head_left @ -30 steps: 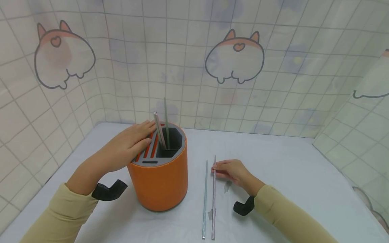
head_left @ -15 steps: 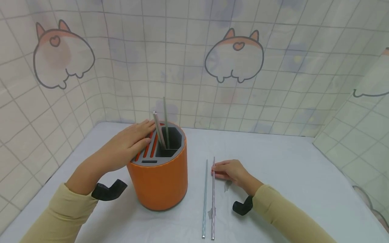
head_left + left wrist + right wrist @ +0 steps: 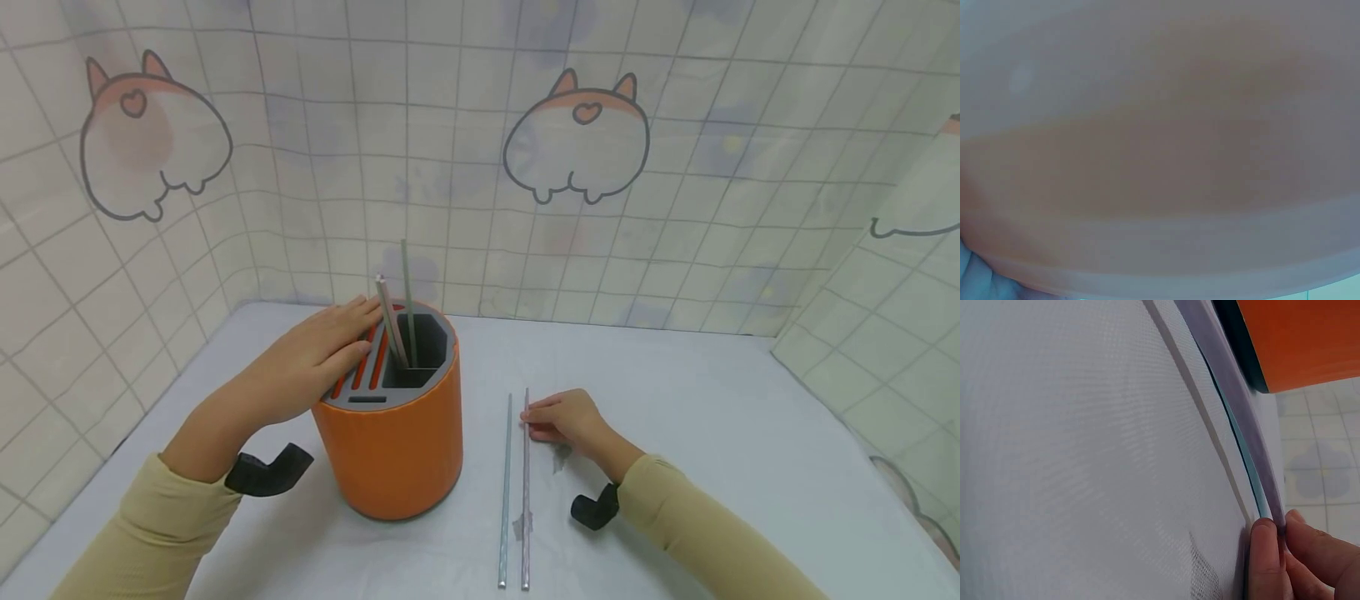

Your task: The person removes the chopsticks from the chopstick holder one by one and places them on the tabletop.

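Observation:
An orange round utensil holder with a grey slotted top stands left of centre in the head view. My left hand rests on the left side of its top, fingers extended. Several thin sticks, among them a green one, lean in its open compartment. To the right, my right hand pinches a purple chopstick near its far end, between thumb and fingers. Beside it on the table lies a light blue chopstick. The right wrist view shows the fingertips gripping the purple chopstick.
A white cloth covers the table. Behind and at both sides hangs a checked curtain with cartoon animals. The left wrist view is mostly filled by a blurred, close surface.
My right hand and the purple chopstick have shifted slightly left, closer to the blue one. The left hand stays on the holder.

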A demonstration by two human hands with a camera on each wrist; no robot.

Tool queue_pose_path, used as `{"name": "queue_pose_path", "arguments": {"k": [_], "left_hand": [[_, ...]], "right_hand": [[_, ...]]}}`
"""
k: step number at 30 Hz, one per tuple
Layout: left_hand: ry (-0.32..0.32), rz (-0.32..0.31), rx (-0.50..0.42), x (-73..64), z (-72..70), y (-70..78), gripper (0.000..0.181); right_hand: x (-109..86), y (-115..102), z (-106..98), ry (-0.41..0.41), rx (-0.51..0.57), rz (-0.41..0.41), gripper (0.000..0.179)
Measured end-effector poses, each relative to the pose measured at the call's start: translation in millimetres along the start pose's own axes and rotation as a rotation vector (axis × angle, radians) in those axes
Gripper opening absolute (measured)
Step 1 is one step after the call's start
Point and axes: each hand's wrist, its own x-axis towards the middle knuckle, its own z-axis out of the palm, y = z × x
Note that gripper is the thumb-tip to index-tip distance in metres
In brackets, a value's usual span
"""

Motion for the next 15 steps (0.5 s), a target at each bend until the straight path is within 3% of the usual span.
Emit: {"name": "queue_pose_path", "arguments": {"k": [7, 15], "left_hand": [[0.004, 0.011, -0.001, 0.6, 0.5, -0.7, 0.053], [0.003, 0.006, -0.004, 0.8, 1.2, -1.7, 0.053]], "right_hand": [[-0.2, -2.1, 2.1, 0.047, -0.155, -0.021, 0.017], [-5.4, -5.2, -2.4, 0.054, -0.14, -0.027, 0.02]]}}
